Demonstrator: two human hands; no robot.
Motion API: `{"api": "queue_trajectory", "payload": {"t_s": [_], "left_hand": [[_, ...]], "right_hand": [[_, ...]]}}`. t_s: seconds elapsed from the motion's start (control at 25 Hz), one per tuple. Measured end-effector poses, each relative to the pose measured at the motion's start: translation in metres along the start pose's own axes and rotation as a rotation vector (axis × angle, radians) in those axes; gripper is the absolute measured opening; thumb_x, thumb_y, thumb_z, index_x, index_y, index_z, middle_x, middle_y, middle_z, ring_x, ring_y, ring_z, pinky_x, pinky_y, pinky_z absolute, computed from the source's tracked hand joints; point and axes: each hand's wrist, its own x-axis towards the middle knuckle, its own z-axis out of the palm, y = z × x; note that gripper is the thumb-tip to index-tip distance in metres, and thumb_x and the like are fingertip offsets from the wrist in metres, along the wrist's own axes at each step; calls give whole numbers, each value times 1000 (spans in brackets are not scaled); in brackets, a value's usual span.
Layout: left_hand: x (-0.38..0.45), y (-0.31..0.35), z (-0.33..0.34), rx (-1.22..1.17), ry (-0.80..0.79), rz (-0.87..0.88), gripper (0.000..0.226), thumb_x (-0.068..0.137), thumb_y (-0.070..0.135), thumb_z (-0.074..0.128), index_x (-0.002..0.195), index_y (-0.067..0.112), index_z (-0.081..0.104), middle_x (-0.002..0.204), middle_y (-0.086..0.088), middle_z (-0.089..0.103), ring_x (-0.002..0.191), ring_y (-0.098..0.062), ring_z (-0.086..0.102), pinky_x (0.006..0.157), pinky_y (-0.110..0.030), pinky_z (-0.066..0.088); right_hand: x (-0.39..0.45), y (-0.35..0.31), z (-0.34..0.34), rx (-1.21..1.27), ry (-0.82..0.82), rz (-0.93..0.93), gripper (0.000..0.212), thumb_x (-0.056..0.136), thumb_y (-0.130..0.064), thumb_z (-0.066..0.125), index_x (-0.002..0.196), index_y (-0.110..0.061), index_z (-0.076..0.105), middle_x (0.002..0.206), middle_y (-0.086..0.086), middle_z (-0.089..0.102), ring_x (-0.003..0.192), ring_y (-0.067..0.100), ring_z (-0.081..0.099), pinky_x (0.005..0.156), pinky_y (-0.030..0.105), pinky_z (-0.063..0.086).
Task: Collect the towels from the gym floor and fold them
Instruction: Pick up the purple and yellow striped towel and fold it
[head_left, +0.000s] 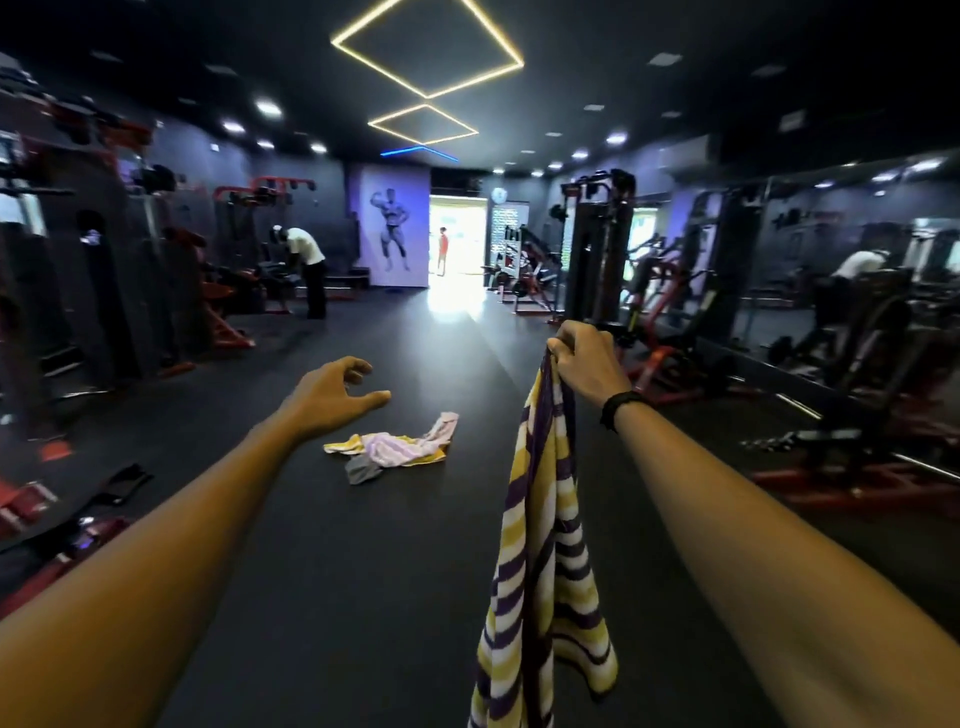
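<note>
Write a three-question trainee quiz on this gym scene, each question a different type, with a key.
1. True or false: the left hand grips a towel.
2. What does the right hand hold? A) striped towel B) a water bottle C) a dumbbell
3. Fill in: the pile of towels lies on the ____.

Key: 1 false, it reaches out holding nothing; 2 A, pinched at the top and hanging down; 3 floor.

Hanging towel (540, 545) striped purple, yellow and white, floor pile (395, 447) showed yellow, pale pink and grey cloths, wristband (621, 408) black, flooring (332, 571) dark grey.
</note>
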Motion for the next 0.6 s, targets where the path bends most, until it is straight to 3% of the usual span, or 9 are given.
{"api": "queue_trajectory", "payload": {"t_s": [0.08, 0.28, 0.6], "left_hand": [[23, 20, 29, -28, -25, 33, 51, 80, 40, 72, 123, 15, 57, 123, -7, 61, 108, -22, 58, 94, -35, 46], [83, 79, 106, -77, -83, 122, 50, 79, 42, 72, 119, 16, 58, 119, -8, 62, 101, -22, 59, 90, -35, 48], [153, 188, 218, -129, -197, 279, 53, 82, 44, 68, 125, 15, 55, 124, -11, 60, 110, -28, 58, 93, -40, 46]], "right_hand": [[9, 33, -19, -28, 29, 18, 21, 93, -15, 53, 75, -4, 55, 82, 14, 63, 89, 33, 59, 73, 36, 45], [30, 114, -77, -109, 83, 32, 21, 96, -16, 51, 81, -1, 53, 77, 16, 60, 78, 31, 56, 71, 40, 45], [47, 227, -166, -206, 132, 91, 19, 96, -15, 51, 83, -2, 56, 72, 3, 53, 71, 18, 50, 67, 29, 34]]}}
